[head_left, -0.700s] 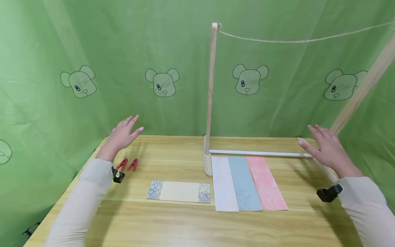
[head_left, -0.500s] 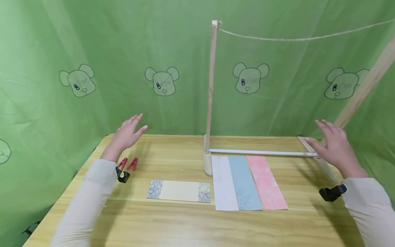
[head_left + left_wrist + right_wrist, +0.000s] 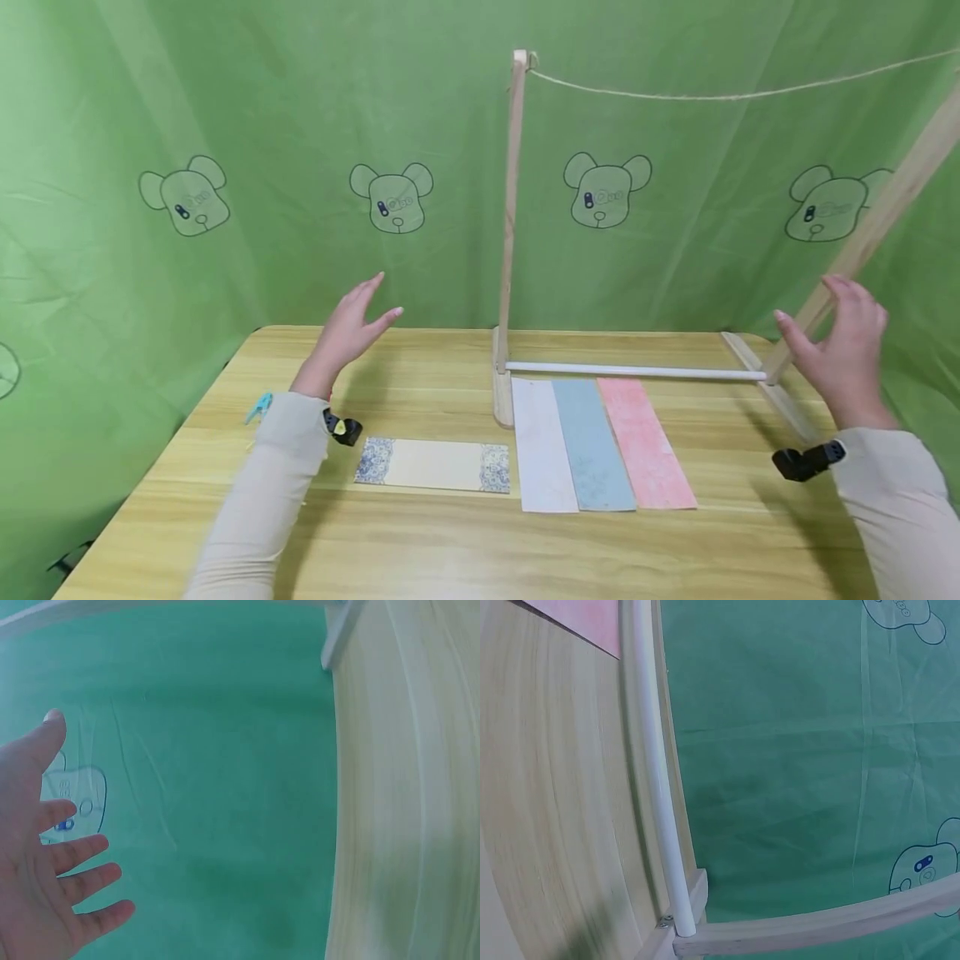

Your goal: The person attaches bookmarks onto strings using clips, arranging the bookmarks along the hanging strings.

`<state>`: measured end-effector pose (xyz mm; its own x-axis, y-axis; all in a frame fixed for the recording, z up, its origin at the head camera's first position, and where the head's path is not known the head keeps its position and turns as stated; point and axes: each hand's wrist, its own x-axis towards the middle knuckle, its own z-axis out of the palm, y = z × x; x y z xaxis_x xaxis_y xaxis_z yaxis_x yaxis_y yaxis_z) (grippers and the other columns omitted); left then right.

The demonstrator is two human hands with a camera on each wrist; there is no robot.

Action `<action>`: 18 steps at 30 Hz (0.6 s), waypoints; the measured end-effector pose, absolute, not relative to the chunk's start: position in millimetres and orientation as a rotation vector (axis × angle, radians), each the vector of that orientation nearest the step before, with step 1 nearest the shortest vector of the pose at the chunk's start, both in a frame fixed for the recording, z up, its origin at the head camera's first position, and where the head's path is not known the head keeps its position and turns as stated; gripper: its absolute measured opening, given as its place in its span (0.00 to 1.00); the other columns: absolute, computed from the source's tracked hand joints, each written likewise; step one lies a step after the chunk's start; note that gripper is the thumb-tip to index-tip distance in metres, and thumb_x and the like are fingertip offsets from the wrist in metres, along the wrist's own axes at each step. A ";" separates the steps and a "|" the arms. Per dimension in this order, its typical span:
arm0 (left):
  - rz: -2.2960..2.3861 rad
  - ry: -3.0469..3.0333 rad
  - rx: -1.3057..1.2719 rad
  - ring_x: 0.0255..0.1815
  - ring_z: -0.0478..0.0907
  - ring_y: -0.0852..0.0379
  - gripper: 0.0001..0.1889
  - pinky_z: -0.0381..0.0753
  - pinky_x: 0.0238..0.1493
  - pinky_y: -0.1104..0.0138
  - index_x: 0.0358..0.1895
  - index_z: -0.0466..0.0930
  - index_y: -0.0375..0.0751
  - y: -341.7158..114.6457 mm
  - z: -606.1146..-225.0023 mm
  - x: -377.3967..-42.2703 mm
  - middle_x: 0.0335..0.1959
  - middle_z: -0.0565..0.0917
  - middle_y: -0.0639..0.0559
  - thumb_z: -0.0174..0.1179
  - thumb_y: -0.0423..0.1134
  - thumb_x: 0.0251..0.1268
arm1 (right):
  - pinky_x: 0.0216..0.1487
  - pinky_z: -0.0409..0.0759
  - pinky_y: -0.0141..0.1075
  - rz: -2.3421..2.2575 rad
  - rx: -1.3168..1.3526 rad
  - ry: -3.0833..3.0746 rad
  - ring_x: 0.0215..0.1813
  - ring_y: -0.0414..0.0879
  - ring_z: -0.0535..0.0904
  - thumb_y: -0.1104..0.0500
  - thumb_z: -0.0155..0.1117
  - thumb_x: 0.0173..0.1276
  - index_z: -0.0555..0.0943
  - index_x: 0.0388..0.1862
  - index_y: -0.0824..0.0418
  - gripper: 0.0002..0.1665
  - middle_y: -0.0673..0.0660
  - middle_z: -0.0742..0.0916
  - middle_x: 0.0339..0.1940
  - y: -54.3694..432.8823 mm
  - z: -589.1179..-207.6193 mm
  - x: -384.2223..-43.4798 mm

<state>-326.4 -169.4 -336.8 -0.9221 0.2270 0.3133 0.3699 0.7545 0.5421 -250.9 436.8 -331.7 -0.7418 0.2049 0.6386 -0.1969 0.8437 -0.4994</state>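
Note:
My left hand (image 3: 348, 333) hovers above the table's left part, fingers spread and holding nothing; the left wrist view shows its palm (image 3: 30, 885). Below and right of it lies a cream strip (image 3: 438, 464) with blue patterned ends. A blue clothespin (image 3: 259, 407) lies left of my forearm, which covers nearly all of the red clothespins. Raised in front of the rack's right post (image 3: 892, 204), my right hand (image 3: 843, 350) has loosely bent fingers and grips nothing. The right wrist view does not include it. White (image 3: 546, 450), blue-grey (image 3: 596, 450) and pink (image 3: 648, 450) strips lie side by side.
A wooden rack stands at the back right, with a left post (image 3: 512, 208), a white rod (image 3: 637, 371) low down and a sagging string (image 3: 735, 97) on top. Green curtain (image 3: 300, 125) surrounds the wood-grain table (image 3: 420, 550).
My left hand has moved right, uncovering the blue clothespin and covering the red ones. The right hand has shifted right and slightly up, its fingers now more bent. The strips stay put.

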 end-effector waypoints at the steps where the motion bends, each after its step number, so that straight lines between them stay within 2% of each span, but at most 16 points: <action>1: -0.940 -2.715 -0.469 0.74 0.49 0.41 0.40 0.50 0.72 0.45 0.75 0.46 0.50 -165.5 -337.9 -326.8 0.74 0.53 0.41 0.53 0.58 0.66 | 0.73 0.44 0.54 0.731 -0.026 -2.277 0.73 0.59 0.48 0.59 0.64 0.64 0.54 0.73 0.62 0.43 0.62 0.60 0.73 437.3 -331.8 -252.3; 10: -1.223 -2.609 -0.437 0.73 0.53 0.45 0.41 0.53 0.72 0.51 0.74 0.49 0.48 -123.4 -346.1 -329.2 0.74 0.55 0.45 0.58 0.56 0.63 | 0.74 0.46 0.35 0.914 -0.303 -2.150 0.71 0.42 0.50 0.51 0.63 0.64 0.54 0.73 0.47 0.42 0.47 0.58 0.73 436.2 -332.6 -265.6; 15: -1.300 -2.548 -0.489 0.71 0.59 0.47 0.39 0.60 0.70 0.55 0.73 0.53 0.45 -96.5 -350.7 -329.1 0.71 0.61 0.45 0.61 0.51 0.62 | 0.72 0.50 0.30 1.057 -0.417 -2.052 0.65 0.33 0.54 0.51 0.65 0.63 0.56 0.70 0.45 0.41 0.42 0.60 0.69 436.1 -334.2 -270.6; 18: -1.370 -2.490 -0.496 0.67 0.64 0.45 0.39 0.67 0.67 0.56 0.72 0.55 0.45 -80.3 -352.2 -330.5 0.70 0.64 0.45 0.62 0.49 0.61 | 0.69 0.56 0.30 1.098 -0.451 -1.998 0.61 0.30 0.55 0.51 0.64 0.63 0.55 0.70 0.45 0.40 0.41 0.61 0.66 436.4 -333.6 -272.6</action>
